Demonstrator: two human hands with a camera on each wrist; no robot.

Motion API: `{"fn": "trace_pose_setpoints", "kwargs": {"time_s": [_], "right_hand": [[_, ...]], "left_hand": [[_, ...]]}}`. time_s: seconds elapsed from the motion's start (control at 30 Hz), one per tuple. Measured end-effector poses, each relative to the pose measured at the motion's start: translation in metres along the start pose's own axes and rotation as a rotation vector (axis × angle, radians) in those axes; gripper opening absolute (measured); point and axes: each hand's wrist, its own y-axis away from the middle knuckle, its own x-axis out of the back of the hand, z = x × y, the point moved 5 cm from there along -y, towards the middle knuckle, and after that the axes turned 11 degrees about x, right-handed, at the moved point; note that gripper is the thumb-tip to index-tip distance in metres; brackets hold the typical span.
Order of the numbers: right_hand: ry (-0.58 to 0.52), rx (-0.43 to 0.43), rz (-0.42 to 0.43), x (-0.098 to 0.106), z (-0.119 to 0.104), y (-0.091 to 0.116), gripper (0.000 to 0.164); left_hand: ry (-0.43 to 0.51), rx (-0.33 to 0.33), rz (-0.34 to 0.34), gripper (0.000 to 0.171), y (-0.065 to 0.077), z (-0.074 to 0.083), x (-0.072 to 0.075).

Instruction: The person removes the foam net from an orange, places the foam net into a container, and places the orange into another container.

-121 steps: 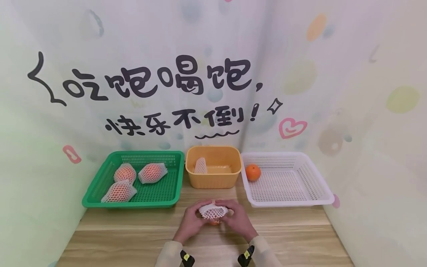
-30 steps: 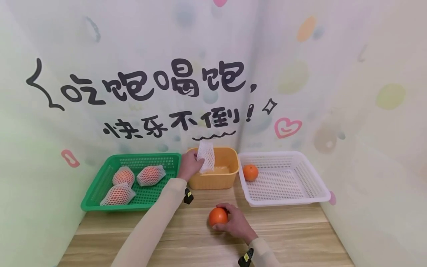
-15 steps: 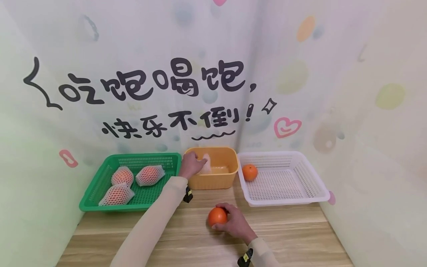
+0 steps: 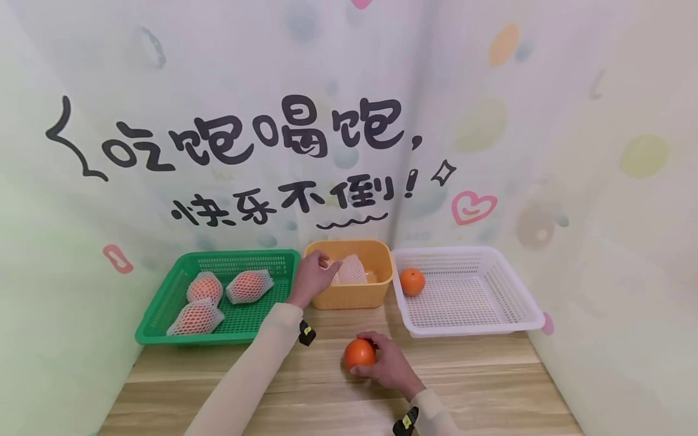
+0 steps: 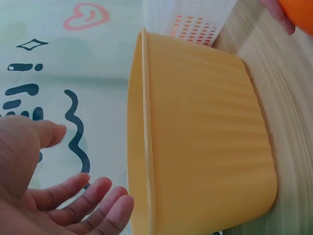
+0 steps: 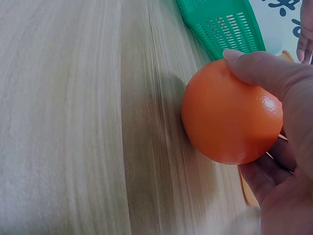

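Note:
My left hand (image 4: 313,277) is over the left rim of the yellow bin (image 4: 349,298). In the left wrist view its fingers are spread and relaxed, with nothing between them. White foam net sleeves (image 4: 353,270) lie inside the bin, partly hidden behind this hand. On the table in front, my right hand (image 4: 391,365) grips a bare orange (image 4: 360,355) from its right side. The right wrist view shows the thumb on top of the orange (image 6: 230,117) and the other fingers curled beneath it, close over the wood.
The green basket (image 4: 218,340) at left holds three fruits in foam nets (image 4: 248,286). A white basket (image 4: 469,332) at right holds one bare orange (image 4: 412,282) in its left part. Behind them rises a printed wall (image 4: 349,60).
Both hands were at a netted fruit in front. The left hand then carried the foam net to the yellow bin and let go of it there. The right hand still holds the bared orange.

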Motion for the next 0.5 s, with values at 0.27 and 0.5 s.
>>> {"fn": "trace_pose_setpoints", "kwargs": {"time_s": [0.27, 0.5], "right_hand": [[0.028, 0.026, -0.004, 0.007, -0.004, 0.002, 0.073], [0.028, 0.131, 0.08, 0.024, -0.024, 0.007, 0.067]], "left_hand": [[0.083, -0.135, -0.059, 0.048, 0.02, 0.0, -0.005], [0.109, -0.135, -0.128, 0.048, 0.036, -0.004, -0.009]]}}
